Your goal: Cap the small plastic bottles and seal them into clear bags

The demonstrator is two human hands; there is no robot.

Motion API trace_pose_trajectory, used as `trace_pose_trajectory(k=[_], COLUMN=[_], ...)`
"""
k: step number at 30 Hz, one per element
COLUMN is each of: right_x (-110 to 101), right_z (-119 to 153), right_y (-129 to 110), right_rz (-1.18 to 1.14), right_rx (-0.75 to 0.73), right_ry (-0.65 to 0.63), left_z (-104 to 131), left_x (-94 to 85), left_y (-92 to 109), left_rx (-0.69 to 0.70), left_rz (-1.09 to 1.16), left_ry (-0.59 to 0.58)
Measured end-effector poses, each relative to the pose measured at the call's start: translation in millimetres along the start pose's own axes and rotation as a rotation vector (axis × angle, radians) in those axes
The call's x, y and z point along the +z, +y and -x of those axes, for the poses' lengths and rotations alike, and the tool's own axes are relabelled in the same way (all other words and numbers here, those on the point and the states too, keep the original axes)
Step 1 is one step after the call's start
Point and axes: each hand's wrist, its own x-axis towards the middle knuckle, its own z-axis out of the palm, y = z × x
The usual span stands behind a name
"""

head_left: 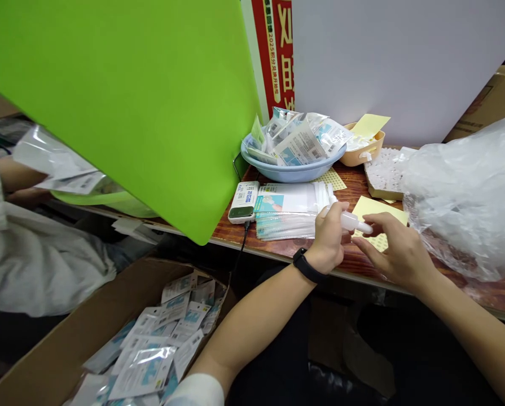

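My left hand (pixel 329 237), with a black band on its wrist, grips a small white plastic tube (pixel 354 222) above the table's front edge. The tube's tip points right. My right hand (pixel 395 248) hovers beside it with fingers spread, its fingertips close to the tip and over a yellow sticker sheet (pixel 377 210). Whether the right fingers touch the tube or the sheet, I cannot tell. A stack of clear flat packets (pixel 290 210) lies just left of my left hand.
A blue bowl (pixel 292 169) of packets and a beige tub (pixel 362 153) stand behind. A tray of white pieces (pixel 385 172) and a big clear plastic bag (pixel 468 192) lie at right. A green divider (pixel 129 101), a small white device (pixel 244 202), a cardboard box (pixel 66 349) of packets, another person's sleeve (pixel 32 265) at left.
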Motion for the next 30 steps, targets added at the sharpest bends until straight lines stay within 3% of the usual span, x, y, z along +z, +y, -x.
trace_pose_trajectory(k=[3, 6, 8, 10, 12, 14, 15, 17, 20, 23, 26, 30], right_x=[-3, -3, -2, 0, 2, 3, 3, 2, 2, 3, 2, -4], right_z=[1, 2, 3, 5, 7, 9, 10, 10, 8, 5, 3, 3], right_y=[9, 8, 3, -2, -7, -9, -10, -10, -6, 1, 5, 2], right_rz=[0.343, 0.409, 0.294, 0.058, -0.253, -0.49, -0.54, -0.484, -0.115, 0.212, 0.139, -0.192], right_rx=[-0.286, -0.32, -0.213, 0.003, 0.27, 0.446, 0.466, 0.358, 0.061, -0.108, -0.034, 0.247], right_ry=[0.035, 0.044, 0.032, -0.047, -0.147, -0.199, -0.19, -0.139, -0.025, 0.027, -0.041, -0.191], left_z=[-2, -4, -4, -2, 2, 6, 7, 5, -1, -5, -5, -10], left_x=[2.6, 4.3, 3.7, 1.4, -1.7, -4.1, -4.6, -3.7, 0.1, 2.4, 0.5, -7.2], left_y=[-2, -5, -7, -7, -6, -4, -4, -5, -9, -11, -10, -2], left_rx=[-0.115, -0.103, -0.005, 0.19, 0.384, 0.476, 0.479, 0.44, 0.24, 0.02, 0.03, 0.139], left_rz=[0.007, -0.036, -0.069, -0.117, -0.196, -0.245, -0.24, -0.161, -0.041, -0.028, -0.1, -0.315], left_ry=[-0.021, -0.012, -0.02, -0.057, -0.191, -0.346, -0.383, -0.316, -0.124, -0.052, -0.074, -0.215])
